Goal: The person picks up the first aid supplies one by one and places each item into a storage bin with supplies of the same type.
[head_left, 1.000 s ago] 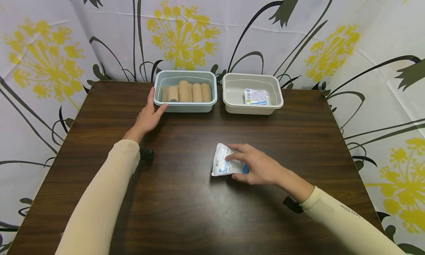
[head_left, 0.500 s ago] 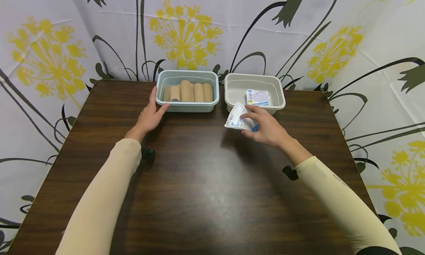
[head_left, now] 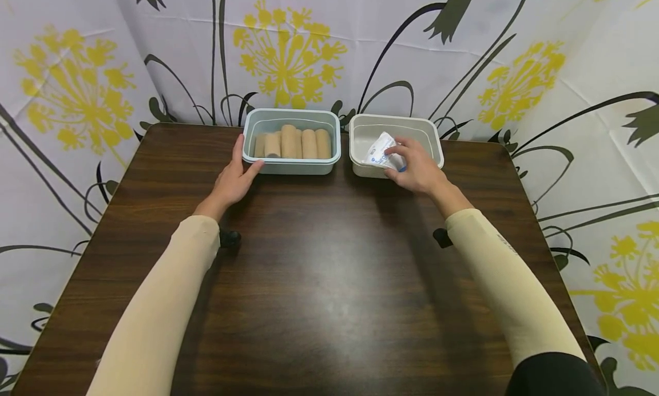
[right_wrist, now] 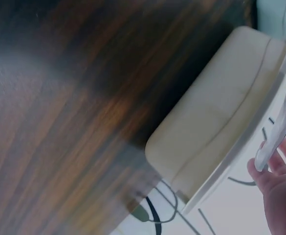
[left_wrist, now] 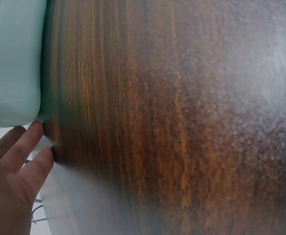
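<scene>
Over the cream bin (head_left: 362, 170), my right hand (head_left: 414, 170) pinches a white packet (head_left: 380, 150) with blue lettering that begins "Surgi". The packet is tilted; in the right wrist view its thin edge shows between thumb and fingers. Whatever lies in the bin beneath is mostly hidden by hand and packet. At the left front corner of the light blue bin (head_left: 293, 167), my left hand (head_left: 231, 181) rests with straight fingers along its side and the thumb at its front rim. Several tan bandage rolls (head_left: 290, 141) stand and lie in that bin.
Both bins stand side by side at the back edge of the dark wood table (head_left: 319, 281), a narrow gap between them. Behind them hangs a white curtain (head_left: 319, 47) with yellow and grey flowers.
My right hand has lifted the white packet from the middle of the table and carried it back and right, over the cream bin. My left hand has stayed at the blue bin.
</scene>
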A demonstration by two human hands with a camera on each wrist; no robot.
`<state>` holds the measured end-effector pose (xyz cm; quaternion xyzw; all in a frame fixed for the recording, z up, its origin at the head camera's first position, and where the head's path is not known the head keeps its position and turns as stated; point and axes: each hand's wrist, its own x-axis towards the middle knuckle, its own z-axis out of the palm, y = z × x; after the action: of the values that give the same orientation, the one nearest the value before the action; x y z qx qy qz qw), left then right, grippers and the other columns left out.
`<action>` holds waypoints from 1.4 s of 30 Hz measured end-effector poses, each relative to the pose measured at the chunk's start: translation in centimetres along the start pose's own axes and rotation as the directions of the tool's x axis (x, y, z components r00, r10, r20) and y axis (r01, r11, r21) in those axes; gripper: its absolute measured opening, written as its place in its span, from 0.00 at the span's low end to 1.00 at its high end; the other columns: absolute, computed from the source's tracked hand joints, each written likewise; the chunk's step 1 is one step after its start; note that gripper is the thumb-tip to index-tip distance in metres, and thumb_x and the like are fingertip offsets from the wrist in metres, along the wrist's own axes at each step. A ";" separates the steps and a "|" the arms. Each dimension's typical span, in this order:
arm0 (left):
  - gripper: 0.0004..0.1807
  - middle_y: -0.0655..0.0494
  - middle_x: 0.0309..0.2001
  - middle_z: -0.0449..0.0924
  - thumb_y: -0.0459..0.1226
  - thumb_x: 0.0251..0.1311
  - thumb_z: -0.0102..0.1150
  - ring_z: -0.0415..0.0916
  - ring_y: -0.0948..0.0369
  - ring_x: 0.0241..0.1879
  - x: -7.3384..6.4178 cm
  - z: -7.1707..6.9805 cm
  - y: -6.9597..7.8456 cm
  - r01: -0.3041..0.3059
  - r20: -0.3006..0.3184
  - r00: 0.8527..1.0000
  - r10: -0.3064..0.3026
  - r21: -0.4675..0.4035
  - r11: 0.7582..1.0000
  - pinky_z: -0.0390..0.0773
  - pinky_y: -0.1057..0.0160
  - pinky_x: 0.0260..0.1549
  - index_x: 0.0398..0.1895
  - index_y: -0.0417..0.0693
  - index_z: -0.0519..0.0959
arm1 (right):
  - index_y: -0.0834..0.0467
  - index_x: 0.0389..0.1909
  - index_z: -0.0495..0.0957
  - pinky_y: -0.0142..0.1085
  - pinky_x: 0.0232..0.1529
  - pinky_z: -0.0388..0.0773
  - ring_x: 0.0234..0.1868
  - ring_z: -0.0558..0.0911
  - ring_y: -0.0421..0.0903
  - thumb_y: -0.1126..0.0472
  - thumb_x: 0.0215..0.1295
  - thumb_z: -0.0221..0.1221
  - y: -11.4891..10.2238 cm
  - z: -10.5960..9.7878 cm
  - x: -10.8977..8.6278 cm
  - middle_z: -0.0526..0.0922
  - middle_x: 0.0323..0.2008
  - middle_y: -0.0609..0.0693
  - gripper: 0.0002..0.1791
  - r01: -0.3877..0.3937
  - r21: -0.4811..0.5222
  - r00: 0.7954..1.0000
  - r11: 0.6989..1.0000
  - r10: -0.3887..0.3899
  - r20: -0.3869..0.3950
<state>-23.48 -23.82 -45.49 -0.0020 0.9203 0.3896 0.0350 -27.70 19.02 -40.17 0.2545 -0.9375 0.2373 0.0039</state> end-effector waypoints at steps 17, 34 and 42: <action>0.47 0.38 0.76 0.44 0.64 0.68 0.42 0.49 0.34 0.71 0.0 0.0 0.1 0.008 0.006 1.000 -0.008 -0.010 1.000 0.49 0.33 0.63 0.76 0.73 0.24 | 0.62 0.54 0.80 0.53 0.68 0.53 0.69 0.60 0.64 0.62 0.54 0.69 0.2 -0.9 1.9 0.62 0.69 0.66 0.25 0.034 -0.055 0.998 0.998 -0.030 0.062; 0.47 0.38 0.76 0.45 0.63 0.68 0.42 0.50 0.34 0.70 0.1 0.1 0.0 0.008 -0.005 1.000 -0.008 -0.007 1.000 0.50 0.33 0.63 0.77 0.72 0.24 | 0.61 0.58 0.79 0.53 0.70 0.49 0.71 0.57 0.64 0.63 0.58 0.68 0.3 -1.1 1.8 0.61 0.71 0.62 0.25 0.002 -0.147 0.997 0.989 0.009 0.075; 0.47 0.39 0.76 0.44 0.65 0.67 0.41 0.50 0.34 0.71 0.3 0.2 -0.4 0.013 -0.002 1.000 -0.013 -0.005 1.000 0.50 0.33 0.63 0.76 0.74 0.24 | 0.61 0.55 0.81 0.53 0.68 0.53 0.68 0.62 0.62 0.61 0.61 0.65 0.4 -0.7 0.7 0.67 0.67 0.62 0.21 -0.007 -0.126 0.997 0.992 0.016 0.074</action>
<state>-23.77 -23.96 -45.97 -0.0084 0.9194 0.3916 0.0363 -28.56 19.27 -39.60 0.2571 -0.9515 0.1683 -0.0165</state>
